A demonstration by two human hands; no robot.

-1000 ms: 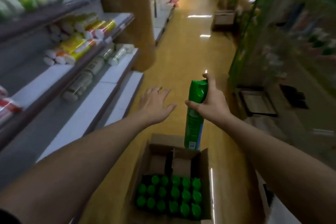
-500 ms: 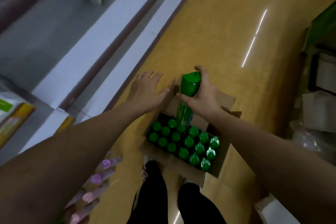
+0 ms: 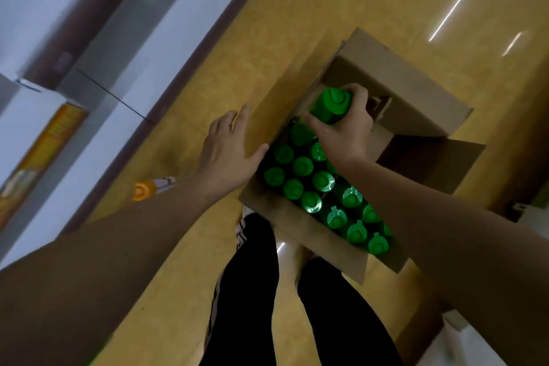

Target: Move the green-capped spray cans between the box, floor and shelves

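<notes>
Far to my left is a white shelf (image 3: 89,157) with a yellow box (image 3: 41,154) lying on it. On the yellow floor (image 3: 267,24) near the shelf lies a can with an orange cap (image 3: 144,189). My left hand (image 3: 228,154) is flat, with the fingers spread apart. It holds nothing and hangs just beside the left edge of the cardboard box (image 3: 300,235). My legs in black pants (image 3: 246,291) stand just below the box. Inside the box are rows of cans with green caps (image 3: 303,166), standing close together. My right hand (image 3: 341,131) is wrapped tight around the top of one green spray can (image 3: 331,105). That can is standing in the far end of the box, beside the other cans.
</notes>
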